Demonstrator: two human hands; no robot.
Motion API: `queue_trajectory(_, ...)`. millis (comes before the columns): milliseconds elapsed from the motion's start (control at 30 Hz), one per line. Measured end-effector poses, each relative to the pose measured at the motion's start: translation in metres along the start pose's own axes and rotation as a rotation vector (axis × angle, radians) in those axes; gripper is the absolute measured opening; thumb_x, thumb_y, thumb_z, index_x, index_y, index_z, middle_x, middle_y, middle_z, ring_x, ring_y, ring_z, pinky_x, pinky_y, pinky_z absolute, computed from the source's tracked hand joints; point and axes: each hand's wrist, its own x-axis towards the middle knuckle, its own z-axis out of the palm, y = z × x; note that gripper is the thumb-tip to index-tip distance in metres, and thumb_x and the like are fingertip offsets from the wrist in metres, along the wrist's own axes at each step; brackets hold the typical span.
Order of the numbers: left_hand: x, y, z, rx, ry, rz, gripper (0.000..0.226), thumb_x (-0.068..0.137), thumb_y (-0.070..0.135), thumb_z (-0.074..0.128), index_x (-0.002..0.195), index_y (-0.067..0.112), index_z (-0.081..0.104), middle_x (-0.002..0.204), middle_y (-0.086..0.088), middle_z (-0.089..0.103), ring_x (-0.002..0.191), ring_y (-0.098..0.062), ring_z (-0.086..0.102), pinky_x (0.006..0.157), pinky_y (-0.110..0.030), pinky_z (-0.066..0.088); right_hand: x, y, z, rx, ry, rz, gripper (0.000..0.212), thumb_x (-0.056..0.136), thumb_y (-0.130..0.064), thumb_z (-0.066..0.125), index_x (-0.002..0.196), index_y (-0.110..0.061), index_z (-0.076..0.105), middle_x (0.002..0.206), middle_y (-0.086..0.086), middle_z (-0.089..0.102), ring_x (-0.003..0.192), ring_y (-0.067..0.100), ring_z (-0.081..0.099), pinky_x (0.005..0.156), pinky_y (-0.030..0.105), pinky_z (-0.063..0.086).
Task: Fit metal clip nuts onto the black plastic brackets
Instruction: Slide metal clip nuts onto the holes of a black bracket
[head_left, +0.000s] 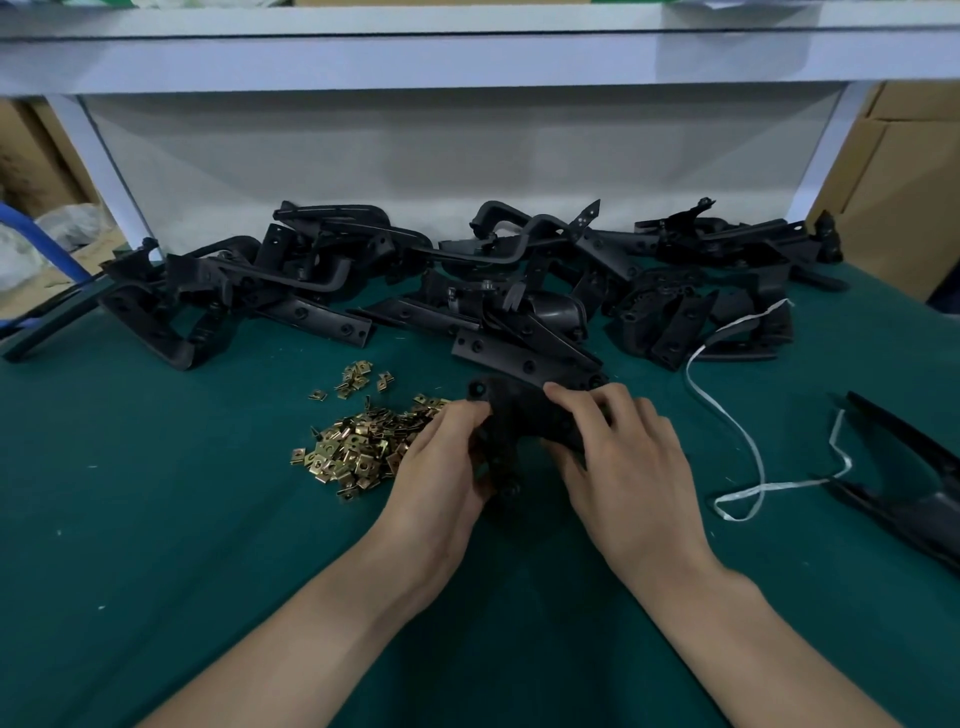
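Both hands are on the job at the middle of the green table (156, 519), and between them sits one black plastic bracket (511, 415), lifted slightly at its near end and gripped from either side. The left hand (441, 462) curls its fingers round the bracket's left edge, thumb tucked in against the plastic; the right hand (618, 452) clamps over the right side, fingers bent across the top. Whether a clip nut is pinched in either hand, the view cannot show, since the fingers hide that spot. Just to the left of the left hand, touching its knuckles, lies the heap of brass-coloured clip nuts (353, 447), with a smaller scatter (358, 379) a little farther back. Behind the held bracket a long jumble of more black brackets (467, 275) stretches across the table, right up to the white back panel (415, 156). Off to the right a white strap (748, 452) loops over the cloth, and beyond it another black part (904, 467) lies near the table's right edge. Cardboard boxes (904, 182) stand at the far right.
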Motion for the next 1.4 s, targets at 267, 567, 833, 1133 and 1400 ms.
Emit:
queue_trajectory(267,0.007,-0.003,0.002,0.088,0.099,-0.027,0.036,0.097,0.023,0.040,0.118,0.009,0.066,0.113,-0.013,0.073,0.108,-0.030,0.068,0.082,-0.041,0.057,-0.001,-0.003,-0.001,-0.034,-0.015,-0.033,0.054,0.076,-0.015,0.085,0.126,-0.018,0.066,0.099,0.006,0.062,0.080,0.030,0.059,0.070,0.043,0.049)
queue_trajectory(567,0.005,-0.003,0.003,0.129,0.087,-0.006,0.047,0.076,0.022,0.049,0.118,0.008,0.066,0.121,-0.021,0.068,0.115,-0.039,0.062,0.101,-0.057,0.047,-0.001,-0.004,-0.001,-0.001,-0.036,-0.012,0.052,0.076,-0.016,0.084,0.125,-0.018,0.066,0.099,0.006,0.062,0.081,0.030,0.059,0.070,0.043,0.048)
queue_trajectory(833,0.003,-0.001,-0.005,-0.008,0.004,0.031,0.033,0.106,0.019,0.036,0.122,0.000,0.059,0.121,-0.021,0.067,0.099,-0.027,0.065,0.071,-0.033,0.057,-0.001,-0.001,-0.001,0.089,-0.140,0.072,0.052,0.083,-0.022,0.078,0.132,-0.022,0.060,0.105,0.001,0.059,0.092,0.027,0.058,0.078,0.040,0.050)
queue_trajectory(1133,0.000,-0.004,-0.007,0.069,-0.066,0.128,0.035,0.107,0.023,0.040,0.123,-0.003,0.057,0.121,-0.024,0.065,0.101,-0.027,0.065,0.078,-0.033,0.057,0.000,-0.003,-0.004,0.093,-0.221,0.035,0.060,0.089,-0.034,0.066,0.145,-0.024,0.047,0.121,0.000,0.059,0.104,0.026,0.058,0.087,0.041,0.043)
queue_trajectory(1400,-0.010,-0.013,-0.008,0.570,-0.271,0.416,0.028,0.102,0.038,0.047,0.090,0.018,0.063,0.076,0.009,0.060,0.073,-0.005,0.057,0.068,-0.020,0.048,0.003,-0.002,-0.023,0.151,-0.383,-0.090,0.106,0.073,-0.012,0.075,0.158,-0.029,0.014,0.125,-0.004,0.047,0.106,0.021,0.048,0.072,0.031,0.041)
